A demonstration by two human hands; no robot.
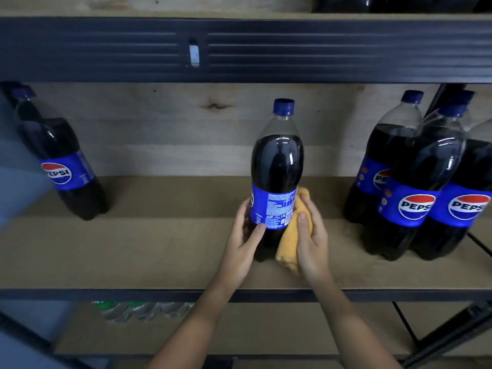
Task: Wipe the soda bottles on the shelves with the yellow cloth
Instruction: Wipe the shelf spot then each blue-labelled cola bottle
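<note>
A dark cola bottle (277, 161) with a blue cap and blue label stands upright in the middle of the wooden shelf (159, 249). My left hand (243, 241) grips its lower left side, thumb across the label's bottom edge. My right hand (311, 235) holds the yellow cloth (288, 246) against the bottle's lower right side. The cloth hangs bunched down to the shelf board.
One more cola bottle (61, 161) stands at the shelf's left end, and a cluster of several bottles (426, 187) at the right. A black shelf beam (239, 49) runs overhead. Green-capped bottles (141, 311) lie on the shelf below.
</note>
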